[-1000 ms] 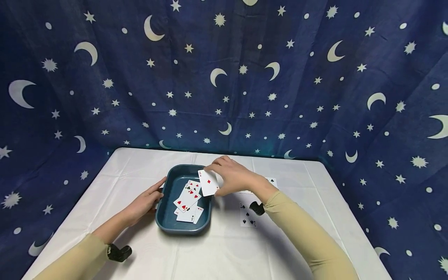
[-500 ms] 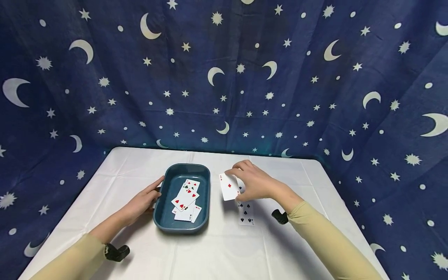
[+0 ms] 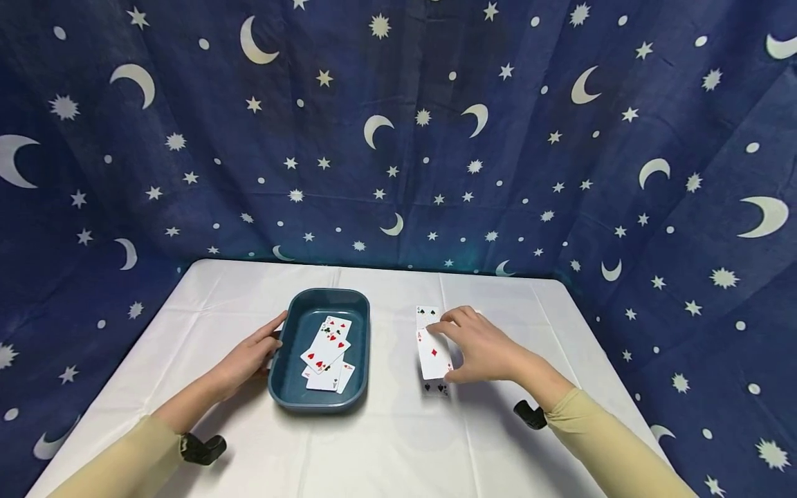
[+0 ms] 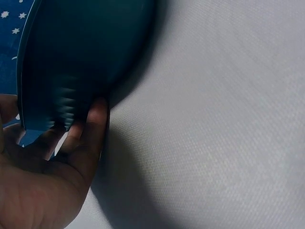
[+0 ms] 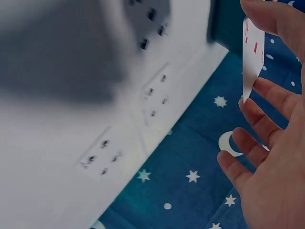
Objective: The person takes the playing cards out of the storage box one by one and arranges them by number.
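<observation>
My right hand (image 3: 482,348) pinches a playing card, the ace of diamonds (image 3: 434,353), between thumb and fingertips. The card is tilted and overlaps a black-suited card (image 3: 436,389) on the table in the head view. Beyond it shows the top of another black-suited card (image 3: 427,315). My left hand (image 3: 248,356) touches the left outer wall of a dark teal tray (image 3: 274,377), fingers along its side. In the left wrist view the fingertips (image 4: 97,112) lie against that wall (image 4: 71,62). Several face-up cards (image 3: 325,353) overlap in the tray.
A white cloth (image 3: 386,449) covers the table. In the right wrist view, two black-suited cards (image 5: 157,93) lie near the table's edge. A dark blue curtain (image 3: 398,138) with moons and stars hangs behind and at both sides.
My right hand has carried the ace of diamonds from the tray's right rim rightward and nearer to me, over the cards on the table. My left hand has stayed at the tray.
</observation>
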Motion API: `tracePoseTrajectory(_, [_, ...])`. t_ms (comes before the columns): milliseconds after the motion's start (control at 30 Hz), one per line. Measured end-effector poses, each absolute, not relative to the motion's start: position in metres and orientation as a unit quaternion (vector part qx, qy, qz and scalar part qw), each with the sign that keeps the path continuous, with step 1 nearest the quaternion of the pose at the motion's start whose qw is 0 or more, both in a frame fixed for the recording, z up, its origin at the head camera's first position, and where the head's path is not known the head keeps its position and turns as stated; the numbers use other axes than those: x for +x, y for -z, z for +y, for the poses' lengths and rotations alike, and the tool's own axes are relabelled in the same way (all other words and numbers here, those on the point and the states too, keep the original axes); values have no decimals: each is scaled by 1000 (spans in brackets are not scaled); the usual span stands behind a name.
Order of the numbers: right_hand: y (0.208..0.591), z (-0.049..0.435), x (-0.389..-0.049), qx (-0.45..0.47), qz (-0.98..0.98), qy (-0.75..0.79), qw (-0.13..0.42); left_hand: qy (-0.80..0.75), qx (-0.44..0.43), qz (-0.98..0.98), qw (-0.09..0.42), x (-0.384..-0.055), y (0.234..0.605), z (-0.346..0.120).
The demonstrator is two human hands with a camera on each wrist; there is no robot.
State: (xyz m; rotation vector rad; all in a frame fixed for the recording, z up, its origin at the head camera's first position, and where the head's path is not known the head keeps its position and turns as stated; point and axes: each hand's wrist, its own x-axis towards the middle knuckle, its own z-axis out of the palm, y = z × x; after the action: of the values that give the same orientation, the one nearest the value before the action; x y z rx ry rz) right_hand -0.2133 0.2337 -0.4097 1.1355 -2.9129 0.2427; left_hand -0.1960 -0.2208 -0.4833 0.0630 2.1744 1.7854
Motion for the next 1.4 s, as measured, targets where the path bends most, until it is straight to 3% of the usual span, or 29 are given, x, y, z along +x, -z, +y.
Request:
tracePoseTrajectory(300, [434, 251, -186, 356, -931, -75, 27, -607, 11, 777, 164, -197, 484, -221])
tracePoseTrajectory(767, [467, 248, -141, 345, -936, -70, -7, -595, 4, 786, 170, -198, 485, -222])
tracePoseTrajectory(1400, [493, 248, -103, 376, -923, -74, 32, -584, 2, 793, 173, -200, 484, -220])
